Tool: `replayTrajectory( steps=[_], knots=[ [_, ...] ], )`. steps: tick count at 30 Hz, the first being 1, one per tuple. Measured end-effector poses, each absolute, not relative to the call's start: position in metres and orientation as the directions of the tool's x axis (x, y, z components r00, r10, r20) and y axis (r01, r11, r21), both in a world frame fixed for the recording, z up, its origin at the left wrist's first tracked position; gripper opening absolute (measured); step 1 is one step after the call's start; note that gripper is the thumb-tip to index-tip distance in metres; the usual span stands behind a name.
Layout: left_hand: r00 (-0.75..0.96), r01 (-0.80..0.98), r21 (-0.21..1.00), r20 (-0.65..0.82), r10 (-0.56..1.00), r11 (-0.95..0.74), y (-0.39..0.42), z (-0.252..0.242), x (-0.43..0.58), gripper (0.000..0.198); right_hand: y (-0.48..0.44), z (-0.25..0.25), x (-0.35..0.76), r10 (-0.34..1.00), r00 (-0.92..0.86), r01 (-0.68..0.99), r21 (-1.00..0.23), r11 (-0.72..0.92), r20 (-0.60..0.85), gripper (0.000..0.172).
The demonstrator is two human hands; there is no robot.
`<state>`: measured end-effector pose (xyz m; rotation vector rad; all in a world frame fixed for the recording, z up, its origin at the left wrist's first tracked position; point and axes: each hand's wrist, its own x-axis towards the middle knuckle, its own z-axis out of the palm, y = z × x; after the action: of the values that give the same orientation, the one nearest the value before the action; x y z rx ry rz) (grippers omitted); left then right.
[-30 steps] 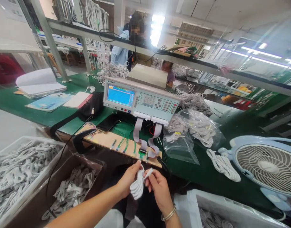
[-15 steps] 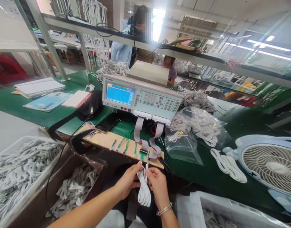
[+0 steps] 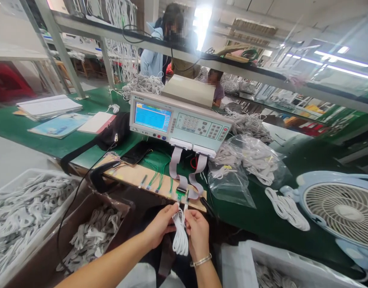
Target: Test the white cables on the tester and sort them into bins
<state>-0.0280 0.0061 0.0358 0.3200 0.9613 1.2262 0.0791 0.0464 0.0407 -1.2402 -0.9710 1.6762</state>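
A coiled white cable (image 3: pixel 180 237) hangs between my two hands at the front edge of the bench. My left hand (image 3: pixel 162 224) is closed, pinching one connector end of the cable. Closed on the other end is my right hand (image 3: pixel 198 229), which wears a bracelet at the wrist. Both ends point at a small green circuit board (image 3: pixel 180 196) on a wooden strip (image 3: pixel 129 176); whether the plugs are fully seated I cannot tell. Grey ribbon cables (image 3: pixel 175 162) run from that board up to a tester (image 3: pixel 179 124) with a lit blue screen.
White cable coils fill a white bin (image 3: pixel 9 176) and a brown box (image 3: pixel 123 216) at left. Another bin (image 3: pixel 246 256) stands at lower right, near a blue fan (image 3: pixel 342 208). Bagged cables (image 3: pixel 232 176) lie beside the tester. A shelf bar (image 3: pixel 171 52) crosses above; people are behind it.
The cable coil and my right hand have shifted slightly left and up. Both hands keep their grip at the board. A person behind the shelf has moved their head a little.
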Motion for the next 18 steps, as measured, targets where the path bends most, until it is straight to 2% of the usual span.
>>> replayTrajectory(
  steps=[4, 10, 18],
  knots=[
    [-0.030, -0.611, 0.713, -0.456, 0.890, 0.345, 0.006, 0.040, -0.031, 0.035, 0.044, 0.044, 0.076, 0.941, -0.137, -0.183, -0.926, -0.331, -0.309, 0.026],
    [-0.185, -0.439, 0.854, -0.391, 0.901, 0.281, 0.010, 0.058, -0.034, 0.038, 0.053, 0.047, 0.097, 0.937, -0.280, 0.156, -0.973, -0.171, -0.210, 0.033],
    [-0.165, -0.451, 0.837, -0.419, 0.893, 0.310, 0.028, 0.052, -0.034, 0.051, 0.067, 0.039, 0.096, 0.913, -0.320, 0.221, -0.957, -0.189, -0.255, 0.052]
  ],
)
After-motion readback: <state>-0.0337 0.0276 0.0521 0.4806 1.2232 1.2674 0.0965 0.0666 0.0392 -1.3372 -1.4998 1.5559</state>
